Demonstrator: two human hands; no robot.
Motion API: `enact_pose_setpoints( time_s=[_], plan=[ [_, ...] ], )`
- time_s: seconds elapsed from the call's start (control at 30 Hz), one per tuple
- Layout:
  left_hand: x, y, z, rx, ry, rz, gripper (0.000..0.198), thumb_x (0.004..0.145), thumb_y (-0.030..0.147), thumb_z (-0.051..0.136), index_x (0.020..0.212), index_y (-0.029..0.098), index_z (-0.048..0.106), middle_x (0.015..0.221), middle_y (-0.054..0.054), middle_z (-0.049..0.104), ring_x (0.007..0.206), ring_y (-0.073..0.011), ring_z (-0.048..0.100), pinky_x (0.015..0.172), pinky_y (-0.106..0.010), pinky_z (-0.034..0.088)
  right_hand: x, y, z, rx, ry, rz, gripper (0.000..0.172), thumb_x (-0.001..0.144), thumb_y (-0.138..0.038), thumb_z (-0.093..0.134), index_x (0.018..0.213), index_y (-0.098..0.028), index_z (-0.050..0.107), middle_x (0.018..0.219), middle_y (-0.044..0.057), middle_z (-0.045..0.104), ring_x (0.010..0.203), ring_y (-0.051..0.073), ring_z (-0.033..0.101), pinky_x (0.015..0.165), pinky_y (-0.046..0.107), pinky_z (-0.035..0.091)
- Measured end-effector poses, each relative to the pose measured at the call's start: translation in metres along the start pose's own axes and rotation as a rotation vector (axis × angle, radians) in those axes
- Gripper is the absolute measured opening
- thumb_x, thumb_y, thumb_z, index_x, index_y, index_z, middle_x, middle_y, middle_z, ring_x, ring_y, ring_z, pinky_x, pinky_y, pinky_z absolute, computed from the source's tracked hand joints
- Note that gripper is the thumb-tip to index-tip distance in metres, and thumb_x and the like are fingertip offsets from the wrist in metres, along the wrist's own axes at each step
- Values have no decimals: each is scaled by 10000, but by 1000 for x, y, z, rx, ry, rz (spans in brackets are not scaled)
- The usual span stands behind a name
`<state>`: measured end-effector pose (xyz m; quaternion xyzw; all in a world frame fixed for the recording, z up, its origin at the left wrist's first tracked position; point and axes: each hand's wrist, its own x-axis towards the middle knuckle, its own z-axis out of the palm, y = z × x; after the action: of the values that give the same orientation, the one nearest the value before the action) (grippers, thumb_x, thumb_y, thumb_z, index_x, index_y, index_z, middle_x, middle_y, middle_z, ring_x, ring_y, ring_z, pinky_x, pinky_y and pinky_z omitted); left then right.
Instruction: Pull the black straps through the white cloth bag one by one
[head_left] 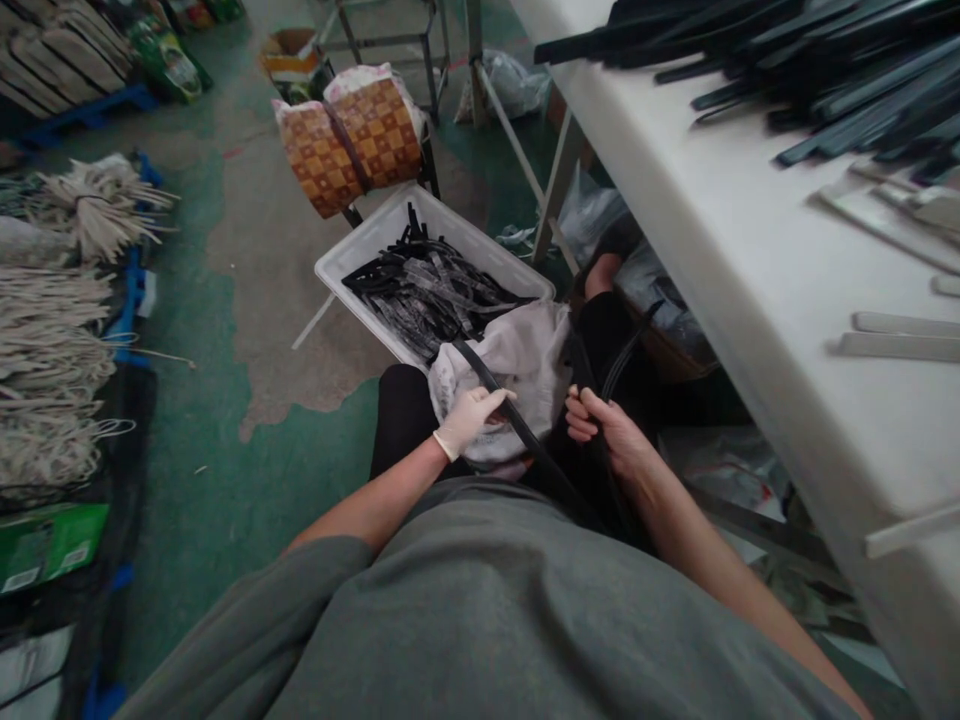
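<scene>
A flat black strap (538, 448) runs slantwise across my lap, and my left hand (472, 415), in a pale thin glove, pinches it near its upper part. My right hand (606, 422) is bare, with its fingers closed around several black straps (628, 350) whose ends stick up past the knuckles. A white cloth (534, 350) lies over my lap beneath the hands. Just beyond my knees is a white plastic bin (369, 322) holding a heap of black strips (435, 285), some with a greyish sheen. The lower ends of the held straps are hidden against my dark clothing.
A white table (720, 290) on the right bears black strips (847, 70) and pale strips (900, 335). A checked brown cushion roll (352, 140) stands behind the bin. On the left, bundles of pale cord (52, 350) lie beside blue pallets (90, 112). Plastic bags lie under the table.
</scene>
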<state>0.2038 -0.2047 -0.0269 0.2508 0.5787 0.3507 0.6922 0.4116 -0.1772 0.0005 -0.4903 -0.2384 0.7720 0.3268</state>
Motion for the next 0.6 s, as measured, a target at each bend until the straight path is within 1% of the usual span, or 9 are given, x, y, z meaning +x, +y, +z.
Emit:
enact_pose_setpoints(
  time_s=[0.07, 0.13, 0.2, 0.3, 0.37, 0.43, 0.5, 0.53, 0.6],
  plan=[
    [-3, -6, 12, 171, -78, -3, 325, 821, 417, 641, 748, 109, 716, 687, -91, 683, 594, -161, 601, 630, -288, 460, 6, 0, 1, -156, 22, -15, 393, 678, -472, 779, 683, -193, 503, 495, -92, 346, 399, 46, 267, 379, 207, 240],
    [-4, -15, 27, 343, -202, 21, 377, 834, 439, 613, 642, 121, 678, 626, -80, 660, 579, -171, 594, 622, -296, 452, 9, 1, 5, -339, 76, -39, 397, 689, -490, 766, 669, -187, 511, 473, -76, 397, 402, 60, 331, 395, 220, 273],
    [-4, -24, 40, 439, -305, 52, 391, 851, 451, 576, 648, 131, 673, 631, -62, 661, 595, -170, 605, 622, -284, 451, 9, 3, 9, -479, 127, -58, 399, 700, -520, 741, 669, -176, 541, 483, -52, 461, 422, 74, 389, 414, 227, 306],
    [-2, -29, 49, 492, -336, 65, 379, 866, 439, 546, 696, 132, 690, 643, -46, 666, 600, -159, 609, 624, -264, 449, 5, 5, 12, -565, 136, -16, 412, 685, -532, 737, 617, -179, 534, 477, -36, 493, 424, 89, 428, 422, 236, 333],
    [1, -29, 49, 524, -327, 77, 378, 865, 434, 555, 680, 132, 688, 634, -46, 664, 593, -154, 603, 623, -257, 444, 1, 5, 11, -539, 118, 34, 380, 655, -511, 760, 679, -178, 578, 511, -23, 545, 436, 116, 480, 433, 252, 373],
    [6, -27, 45, 499, -388, 63, 356, 846, 431, 588, 674, 134, 688, 645, -51, 673, 604, -154, 608, 628, -249, 450, -1, 5, 7, -508, 125, 54, 372, 629, -489, 780, 739, -178, 609, 561, -8, 589, 472, 143, 526, 461, 273, 419],
    [17, -25, 40, 422, -477, -20, 352, 840, 432, 592, 700, 126, 696, 667, -67, 688, 621, -159, 625, 645, -247, 470, -2, 4, 0, -471, 188, 17, 376, 626, -498, 779, 726, -179, 608, 590, 6, 596, 514, 154, 544, 494, 283, 448],
    [24, -25, 36, 392, -494, -71, 376, 859, 427, 559, 712, 109, 696, 664, -74, 687, 623, -159, 630, 659, -251, 478, -2, 2, -4, -435, 221, -17, 381, 639, -517, 765, 723, -182, 606, 612, 16, 600, 547, 161, 557, 514, 287, 463],
    [44, -24, 28, 404, -428, -140, 416, 889, 390, 491, 667, 87, 670, 611, -68, 658, 613, -154, 627, 677, -259, 486, -1, 0, -12, -304, 256, -80, 395, 671, -555, 730, 762, -190, 607, 708, 46, 630, 640, 185, 595, 570, 304, 500]
  ],
)
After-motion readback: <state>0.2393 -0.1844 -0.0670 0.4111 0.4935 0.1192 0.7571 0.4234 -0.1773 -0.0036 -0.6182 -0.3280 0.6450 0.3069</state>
